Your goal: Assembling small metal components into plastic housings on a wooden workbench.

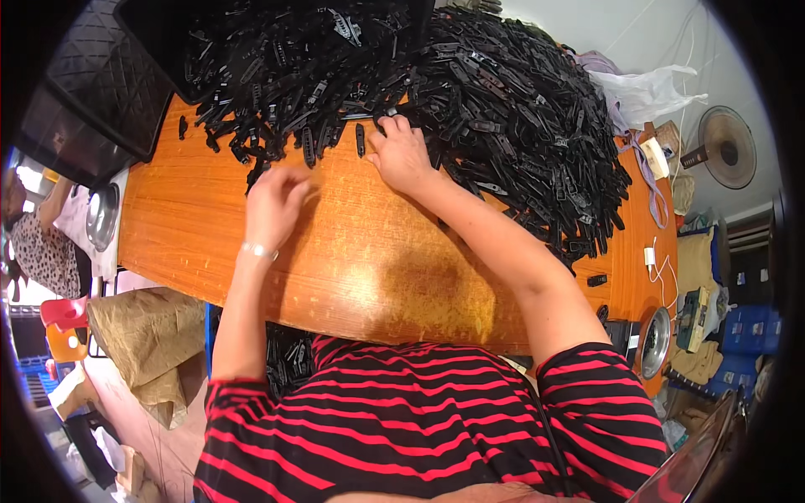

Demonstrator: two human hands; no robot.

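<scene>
Long, narrow black plastic parts (pixel 503 101) lie in a large heap over the far side of the wooden table (pixel 360 243). My right hand (pixel 401 155) rests at the near edge of this heap, fingers bent a little and thumb apart; nothing shows in its grip. One black part (pixel 360 140) lies loose just left of its thumb. Closer to the left, my left hand (pixel 277 199) hovers over the table, its fingers smeared by motion. A dark part (pixel 256 173) shows beside those fingertips; whether they touch it I cannot tell.
A black crate (pixel 138 126) stands at the far left, by a round metal dish (pixel 102 216). To the right are a white cable (pixel 662 272), a fan (pixel 725 147) and another metal dish (pixel 655 342). Brown paper (pixel 151 335) sits left of the table. A person (pixel 46 235) is at the far left.
</scene>
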